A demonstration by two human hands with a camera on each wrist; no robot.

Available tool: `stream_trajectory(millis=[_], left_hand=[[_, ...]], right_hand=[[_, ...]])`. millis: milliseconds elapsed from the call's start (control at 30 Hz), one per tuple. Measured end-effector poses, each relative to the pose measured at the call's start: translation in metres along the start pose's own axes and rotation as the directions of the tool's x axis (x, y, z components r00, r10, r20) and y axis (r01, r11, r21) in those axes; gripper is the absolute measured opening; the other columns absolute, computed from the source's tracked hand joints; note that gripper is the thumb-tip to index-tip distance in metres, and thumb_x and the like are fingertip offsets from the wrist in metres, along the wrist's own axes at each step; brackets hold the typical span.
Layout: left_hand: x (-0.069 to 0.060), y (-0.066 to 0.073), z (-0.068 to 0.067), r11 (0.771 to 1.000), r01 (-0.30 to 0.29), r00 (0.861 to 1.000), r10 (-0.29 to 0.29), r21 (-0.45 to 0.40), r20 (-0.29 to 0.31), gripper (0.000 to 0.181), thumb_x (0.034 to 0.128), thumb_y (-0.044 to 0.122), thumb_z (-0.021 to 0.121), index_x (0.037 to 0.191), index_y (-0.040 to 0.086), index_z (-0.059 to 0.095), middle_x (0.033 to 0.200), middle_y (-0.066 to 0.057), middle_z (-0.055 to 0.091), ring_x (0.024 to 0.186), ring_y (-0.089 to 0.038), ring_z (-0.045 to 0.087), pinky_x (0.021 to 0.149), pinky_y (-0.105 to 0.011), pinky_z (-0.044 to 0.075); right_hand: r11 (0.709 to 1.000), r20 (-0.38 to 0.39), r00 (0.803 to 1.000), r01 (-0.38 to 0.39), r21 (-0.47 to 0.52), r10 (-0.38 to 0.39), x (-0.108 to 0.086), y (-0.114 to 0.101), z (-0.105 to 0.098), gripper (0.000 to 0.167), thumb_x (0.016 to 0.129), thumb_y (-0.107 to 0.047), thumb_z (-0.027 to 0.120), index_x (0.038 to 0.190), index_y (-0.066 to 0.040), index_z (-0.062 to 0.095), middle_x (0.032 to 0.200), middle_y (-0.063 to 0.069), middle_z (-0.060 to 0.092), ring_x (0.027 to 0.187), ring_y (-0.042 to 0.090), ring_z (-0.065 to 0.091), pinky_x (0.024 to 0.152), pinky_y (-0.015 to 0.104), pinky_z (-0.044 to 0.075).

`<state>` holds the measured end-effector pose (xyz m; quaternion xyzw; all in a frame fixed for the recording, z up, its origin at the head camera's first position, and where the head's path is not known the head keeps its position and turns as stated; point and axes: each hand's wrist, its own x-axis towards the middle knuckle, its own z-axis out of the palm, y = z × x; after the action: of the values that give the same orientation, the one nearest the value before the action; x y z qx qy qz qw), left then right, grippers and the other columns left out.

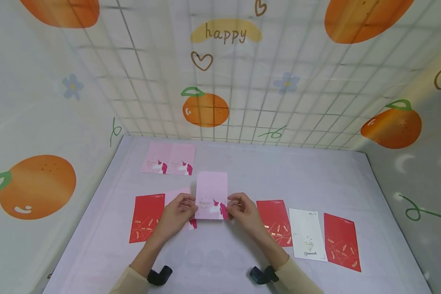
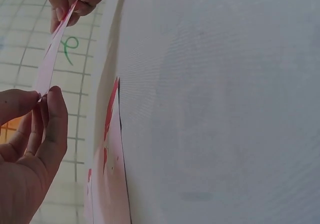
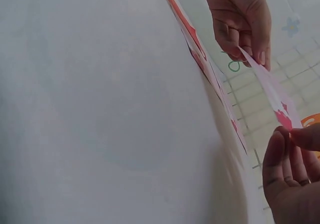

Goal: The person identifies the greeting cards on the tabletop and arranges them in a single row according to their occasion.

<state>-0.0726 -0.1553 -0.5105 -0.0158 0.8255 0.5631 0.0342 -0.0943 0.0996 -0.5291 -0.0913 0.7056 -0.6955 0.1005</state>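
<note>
On the far left of the white tabletop (image 1: 220,261), a red rectangular paper card with fine gold-toned print (image 1: 144,220) is lying flat. Farther back, two pale pink rectangular paper panels printed with white, magenta-maned unicorns (image 1: 182,157) are lying side by side. Just right of the red card, another pale pink card (image 1: 177,192) is lying partly hidden behind the person's left hand (image 1: 176,214).

The left hand is pinching the left edge of a pale pink rectangular unicorn card (image 1: 211,188) between thumb and fingers. This card is hovering above the middle of the tabletop, its unicorn showing at the lower right. The right hand (image 1: 245,212) is pinching the opposite edge, near the bottom corner, so both hands are gripping the one card.

Right of the right hand, a second red gold-printed paper card (image 1: 273,216) is lying partly behind the forearm. Next to it, a white rectangular paper card with a diamond drawing (image 1: 308,228) is resting, and a third red paper card (image 1: 341,241) is lying tilted at the far right.
</note>
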Motion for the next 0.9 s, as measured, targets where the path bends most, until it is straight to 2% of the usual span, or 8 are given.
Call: stream_trajectory(millis=[133, 367, 600, 733, 833, 900], left_hand=[[0.004, 0.0, -0.001, 1.0, -0.017, 1.0, 0.017, 0.018, -0.003, 0.032, 0.0879, 0.02, 0.078, 0.117, 0.017, 0.064, 0.1, 0.003, 0.067, 0.083, -0.012, 0.069, 0.074, -0.029, 0.058], [0.015, -0.001, -0.004, 0.999, -0.034, 0.999, 0.033, 0.018, 0.003, 0.031, 0.0904, 0.02, 0.076, 0.119, 0.015, 0.064, 0.1, 0.003, 0.068, 0.082, -0.013, 0.07, 0.073, -0.03, 0.059], [0.031, -0.001, -0.011, 0.998, -0.041, 0.999, 0.04, 0.036, 0.023, 0.03, 0.093, 0.018, 0.073, 0.121, 0.013, 0.063, 0.102, -0.001, 0.067, 0.086, -0.015, 0.07, 0.076, -0.029, 0.058], [0.039, 0.002, -0.018, 0.997, -0.042, 0.999, 0.041, 0.059, 0.019, 0.03, 0.0939, 0.017, 0.071, 0.122, 0.012, 0.062, 0.103, -0.003, 0.067, 0.087, -0.017, 0.069, 0.077, -0.028, 0.058], [0.045, 0.006, -0.022, 0.997, -0.048, 0.999, 0.046, 0.061, 0.019, 0.031, 0.0947, 0.016, 0.07, 0.124, 0.012, 0.062, 0.104, -0.004, 0.066, 0.089, -0.019, 0.069, 0.077, -0.029, 0.058], [0.05, 0.008, -0.025, 0.996, -0.055, 0.998, 0.053, 0.07, 0.019, 0.031, 0.0951, 0.017, 0.069, 0.124, 0.012, 0.062, 0.104, -0.004, 0.066, 0.09, -0.02, 0.069, 0.077, -0.031, 0.058]], right_hand=[[1.0, -0.023, 1.0, -0.001, -0.031, 0.001, 0.002, -0.001, 0.001, 0.026, 0.095, -0.007, 0.067, 0.121, -0.01, 0.061, 0.098, 0.012, 0.066, 0.08, 0.03, 0.068, 0.075, 0.033, 0.059], [0.995, -0.051, 0.998, 0.032, -0.099, -0.038, 0.014, -0.006, 0.003, 0.031, 0.092, -0.008, 0.071, 0.121, -0.009, 0.061, 0.098, 0.011, 0.066, 0.079, 0.033, 0.068, 0.073, 0.036, 0.059], [0.993, -0.041, 0.998, 0.046, -0.105, -0.051, 0.032, -0.003, 0.004, 0.029, 0.094, -0.009, 0.069, 0.122, -0.011, 0.06, 0.099, 0.01, 0.065, 0.079, 0.03, 0.067, 0.073, 0.036, 0.059], [0.992, -0.032, 0.997, 0.067, -0.104, -0.07, 0.045, -0.002, 0.007, 0.028, 0.096, -0.009, 0.067, 0.123, -0.007, 0.06, 0.1, 0.014, 0.065, 0.08, 0.035, 0.066, 0.075, 0.043, 0.059], [0.989, -0.046, 0.994, 0.092, -0.117, -0.098, 0.055, -0.002, 0.009, 0.027, 0.096, -0.01, 0.067, 0.123, -0.006, 0.061, 0.1, 0.015, 0.065, 0.08, 0.036, 0.066, 0.076, 0.046, 0.059], [0.987, -0.06, 0.993, 0.096, -0.127, -0.104, 0.061, -0.003, 0.01, 0.027, 0.096, -0.011, 0.068, 0.122, -0.007, 0.062, 0.1, 0.013, 0.066, 0.079, 0.034, 0.066, 0.076, 0.045, 0.059]])
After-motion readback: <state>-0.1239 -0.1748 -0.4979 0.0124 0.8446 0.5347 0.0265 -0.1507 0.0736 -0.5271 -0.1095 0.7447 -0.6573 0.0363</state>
